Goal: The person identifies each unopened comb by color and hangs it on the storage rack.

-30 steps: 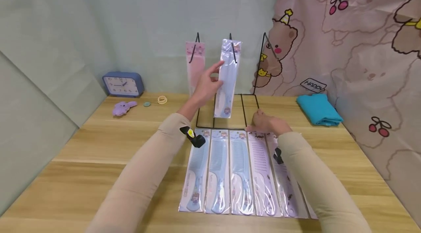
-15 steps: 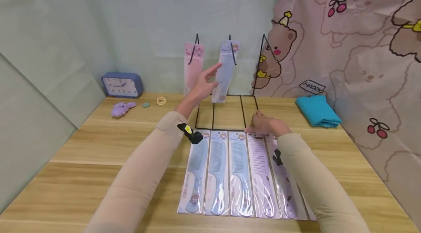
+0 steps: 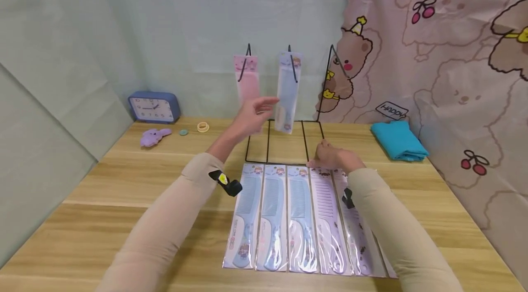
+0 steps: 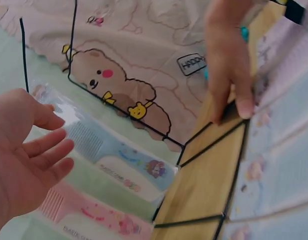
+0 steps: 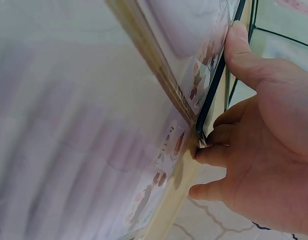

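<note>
My left hand (image 3: 252, 115) has its fingers loosely extended beside a packaged blue comb (image 3: 288, 95), which hangs from the middle hook of a black wire display rack (image 3: 268, 140). In the left wrist view, the fingers (image 4: 49, 150) hold nothing and lie near that package. A packaged pink comb (image 3: 247, 79) hangs on the left hook, partly behind my left hand in the head view. My right hand (image 3: 330, 155) grips the rack's front right corner. Up close in the right wrist view, the thumb (image 5: 238, 52) lies against the black wire and the fingers bend around the corner.
Packaged blue combs (image 3: 271, 216) and purple combs (image 3: 328, 218) lie in a row before the rack, some under my right forearm. A blue clock (image 3: 153, 106), purple plush toy (image 3: 153, 137) and yellow rings (image 3: 203, 127) sit left; a folded turquoise cloth (image 3: 399, 140) lies right.
The packaged blue comb slid back along the middle hook and now hangs nearly straight. My left hand let go of it and moved slightly down and left. The right hand stayed at the corner.
</note>
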Demonstrator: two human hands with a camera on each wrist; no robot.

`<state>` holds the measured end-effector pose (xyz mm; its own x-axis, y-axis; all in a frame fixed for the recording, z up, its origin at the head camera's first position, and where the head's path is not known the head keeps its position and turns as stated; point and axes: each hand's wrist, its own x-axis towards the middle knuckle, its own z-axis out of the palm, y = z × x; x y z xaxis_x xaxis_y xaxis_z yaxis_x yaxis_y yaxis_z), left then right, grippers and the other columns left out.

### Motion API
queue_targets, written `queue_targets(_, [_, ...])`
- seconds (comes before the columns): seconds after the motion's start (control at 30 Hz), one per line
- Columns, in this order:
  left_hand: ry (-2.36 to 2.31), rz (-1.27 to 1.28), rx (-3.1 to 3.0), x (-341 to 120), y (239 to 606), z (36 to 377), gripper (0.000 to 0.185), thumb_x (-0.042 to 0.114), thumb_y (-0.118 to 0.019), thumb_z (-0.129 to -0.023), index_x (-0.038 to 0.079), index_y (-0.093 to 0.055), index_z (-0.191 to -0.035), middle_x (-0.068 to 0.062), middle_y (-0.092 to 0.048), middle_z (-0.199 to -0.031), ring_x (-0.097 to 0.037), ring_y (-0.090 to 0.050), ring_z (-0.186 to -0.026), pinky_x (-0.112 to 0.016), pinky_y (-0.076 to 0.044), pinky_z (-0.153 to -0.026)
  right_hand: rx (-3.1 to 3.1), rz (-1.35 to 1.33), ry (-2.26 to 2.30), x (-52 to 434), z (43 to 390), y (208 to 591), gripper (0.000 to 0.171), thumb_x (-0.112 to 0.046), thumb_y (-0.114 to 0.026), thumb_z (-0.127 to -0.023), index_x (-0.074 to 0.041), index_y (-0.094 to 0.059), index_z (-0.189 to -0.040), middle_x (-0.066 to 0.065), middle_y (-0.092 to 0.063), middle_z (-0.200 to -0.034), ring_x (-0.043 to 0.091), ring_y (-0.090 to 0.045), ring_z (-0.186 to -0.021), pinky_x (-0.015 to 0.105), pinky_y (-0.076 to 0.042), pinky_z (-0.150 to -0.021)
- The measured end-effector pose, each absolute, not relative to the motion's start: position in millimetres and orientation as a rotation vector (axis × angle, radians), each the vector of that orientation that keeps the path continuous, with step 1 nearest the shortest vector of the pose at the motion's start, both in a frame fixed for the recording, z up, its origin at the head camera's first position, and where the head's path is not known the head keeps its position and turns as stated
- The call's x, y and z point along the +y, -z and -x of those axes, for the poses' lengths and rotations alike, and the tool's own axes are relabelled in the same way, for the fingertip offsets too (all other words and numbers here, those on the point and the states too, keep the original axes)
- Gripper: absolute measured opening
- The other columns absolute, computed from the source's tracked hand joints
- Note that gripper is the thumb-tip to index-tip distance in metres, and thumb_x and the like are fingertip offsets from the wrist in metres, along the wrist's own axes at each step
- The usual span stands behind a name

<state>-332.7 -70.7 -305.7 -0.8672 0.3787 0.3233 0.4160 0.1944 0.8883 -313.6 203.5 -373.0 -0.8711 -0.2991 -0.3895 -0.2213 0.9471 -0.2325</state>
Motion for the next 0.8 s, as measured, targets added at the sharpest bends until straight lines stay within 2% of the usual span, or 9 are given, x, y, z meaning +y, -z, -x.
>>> queue_targets(0.1, [1.697,0.832,-2.493,-78,313,321,0.040,-0.002,-0.056,-0.097,0.001,-0.057,-0.137,-0.021,-0.058,-0.136,-0.035,-0.056,-0.124,-0.039,-0.047,-0.104,2.670,0.364,0.241,203,314,374,0.090,-0.053,-0.048,-0.102,0.011,-0.014,-0.154,0.032,0.001,-0.161,0.046,-0.007,-0.148,0.055,-0.013,-0.120])
queue_targets(0.27, [1.420,0.793,-2.659,-93,332,304,0.034,0.002,-0.063,-0.095,0.001,-0.063,-0.130,-0.019,-0.066,-0.119,-0.029,-0.064,-0.106,-0.037,-0.055,-0.090,2.680,0.372,0.221,204,315,375,0.089,-0.051,-0.048,-0.103,0.012,-0.012,-0.154,0.033,0.000,-0.161,0.047,-0.008,-0.148,0.056,-0.014,-0.119])
queue_targets(0.4, [1.327,0.731,-2.748,-102,350,294,0.037,0.002,-0.066,-0.093,0.000,-0.062,-0.130,-0.021,-0.064,-0.118,-0.029,-0.064,-0.102,-0.036,-0.058,-0.083,2.687,0.370,0.208,205,315,376,0.088,-0.051,-0.047,-0.103,0.013,-0.014,-0.153,0.034,-0.002,-0.160,0.047,-0.010,-0.147,0.056,-0.015,-0.119])
queue_targets(0.53, [1.267,0.713,-2.797,-106,368,284,0.042,0.000,-0.068,-0.091,-0.006,-0.058,-0.132,-0.027,-0.060,-0.121,-0.034,-0.062,-0.104,-0.040,-0.057,-0.085,2.684,0.367,0.205,205,315,376,0.089,-0.052,-0.047,-0.103,0.013,-0.013,-0.153,0.034,-0.002,-0.160,0.048,-0.010,-0.147,0.056,-0.015,-0.119])
queue_targets(0.63, [1.147,0.645,-2.892,-107,379,272,0.053,0.009,-0.073,-0.090,-0.006,-0.054,-0.136,-0.029,-0.055,-0.125,-0.036,-0.060,-0.107,-0.045,-0.055,-0.089,2.683,0.374,0.211,205,315,376,0.090,-0.052,-0.047,-0.103,0.013,-0.013,-0.153,0.034,-0.001,-0.160,0.048,-0.010,-0.147,0.056,-0.015,-0.119])
queue_targets(0.8, [1.011,0.488,-3.033,-111,391,254,0.083,0.028,-0.080,-0.086,-0.002,-0.037,-0.150,-0.030,-0.042,-0.139,-0.040,-0.055,-0.117,-0.054,-0.049,-0.099,2.671,0.377,0.228,205,314,374,0.091,-0.053,-0.048,-0.102,0.012,-0.012,-0.154,0.033,0.000,-0.161,0.047,-0.009,-0.147,0.056,-0.014,-0.119])
